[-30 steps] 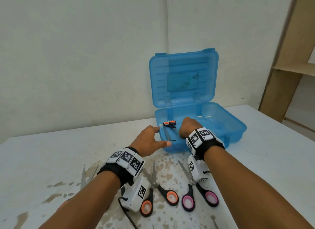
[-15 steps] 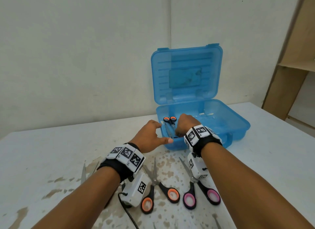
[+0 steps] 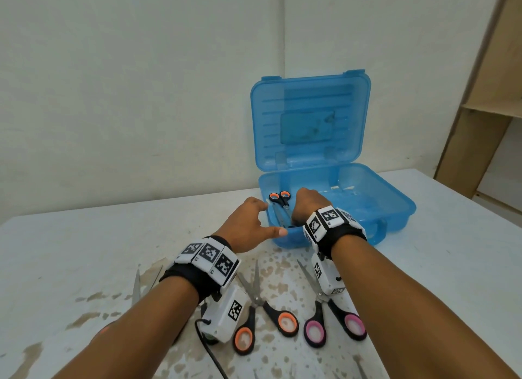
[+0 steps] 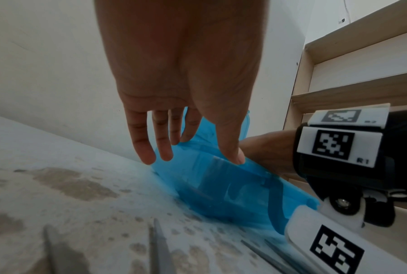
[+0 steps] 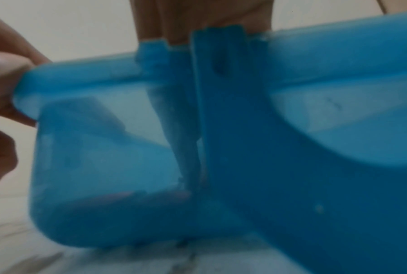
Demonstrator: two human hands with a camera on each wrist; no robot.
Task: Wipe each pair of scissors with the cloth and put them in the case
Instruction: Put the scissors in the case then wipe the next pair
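Over the case's near-left corner: right hand (image 3: pixel 306 205) dips inside the blue case (image 3: pixel 395 209), fingers hidden — grip cannot be told; small orange-handled scissors (image 3: pixel 279 202) lie by it against the left wall. Left hand (image 3: pixel 248 226) relaxed, fingers and thumb steadying the rim. Advice: lay blades flat, keep that brace. Two pairs, orange (image 3: pixel 262 319) and pink (image 3: pixel 330 319), wait near the table's front edge; cloth not seen

Soft, even daylight fills the room, casting only faint shadows under the arms. The head view is sharp but bows at its edges. The right wrist view is dim and smeared, the blue case (image 5: pixel 291 166) wholly out of focus.
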